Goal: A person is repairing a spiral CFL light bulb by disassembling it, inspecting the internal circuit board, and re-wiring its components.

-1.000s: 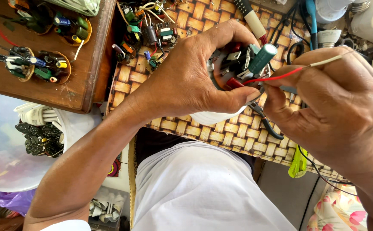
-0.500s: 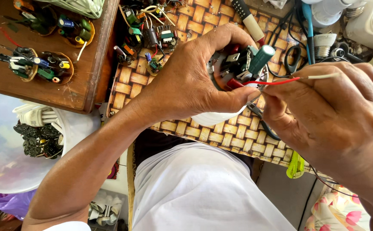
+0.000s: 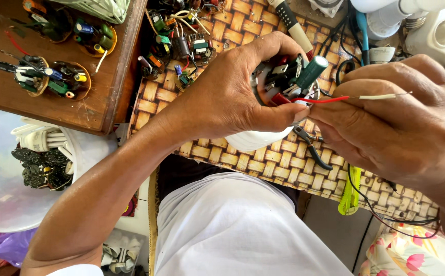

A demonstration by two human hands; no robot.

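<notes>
At frame centre, the left hand (image 3: 232,97) gripped a round white lamp circuit assembly (image 3: 283,87); the right hand (image 3: 396,122) pinched its thin red wire (image 3: 324,99).

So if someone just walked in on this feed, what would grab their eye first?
Probably the two hands meeting mid-frame: the left hand cups a white lamp base with an exposed circuit board and a green capacitor, while the right hand pinches a red wire leading from it. Next, the woven mat underneath, and the wooden tray of loose boards at upper left.
</notes>
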